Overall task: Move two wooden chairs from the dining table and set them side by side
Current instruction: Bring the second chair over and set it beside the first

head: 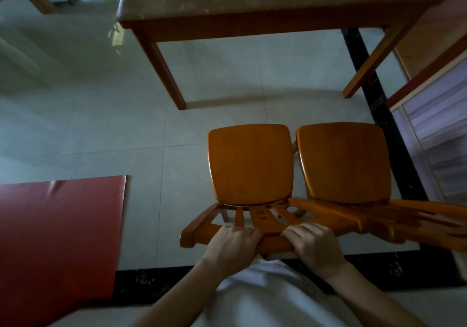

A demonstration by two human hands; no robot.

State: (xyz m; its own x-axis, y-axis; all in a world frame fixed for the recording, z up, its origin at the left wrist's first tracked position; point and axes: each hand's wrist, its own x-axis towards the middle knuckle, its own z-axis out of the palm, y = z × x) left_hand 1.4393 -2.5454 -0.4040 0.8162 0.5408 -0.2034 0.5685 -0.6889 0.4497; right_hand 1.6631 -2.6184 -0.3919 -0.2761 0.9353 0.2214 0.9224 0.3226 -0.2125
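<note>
Two orange wooden chairs stand on the tiled floor in front of the dining table (265, 23), seats facing it. The left chair (250, 165) and the right chair (343, 162) are side by side, their seats almost touching. My left hand (231, 242) and my right hand (313, 247) both grip the top rail of the left chair's backrest, close in front of my body. The right chair's backrest runs off toward the lower right edge of the view.
A red padded surface (58, 238) lies at the lower left. A cabinet with pale panels (439, 129) stands at the right, close to the right chair. A dark floor strip (379, 104) runs past the table's right leg. Open tiled floor (88, 111) spreads left.
</note>
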